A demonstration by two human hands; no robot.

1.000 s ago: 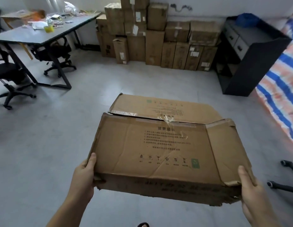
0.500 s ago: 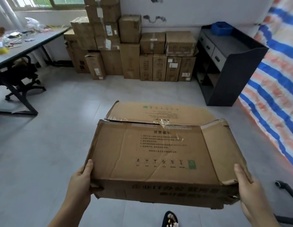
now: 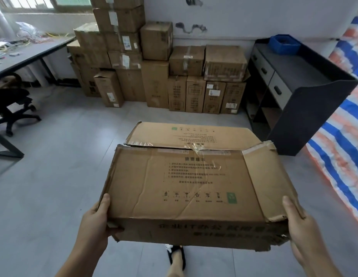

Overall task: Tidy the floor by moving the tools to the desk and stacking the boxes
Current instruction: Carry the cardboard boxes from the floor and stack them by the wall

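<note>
left hand grips the box at its near left corner, thumb on top, fingers hidden beneath. right hand grips the near right corner the same way. box held flat between both hands, off the floor, top flaps torn and taped. beyond the hands: box stack against the wall. desk far left of the left hand; cabinet beyond the right.

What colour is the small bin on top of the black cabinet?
Blue. The bin sits at the cabinet's back corner, clearest in the head view.
</note>
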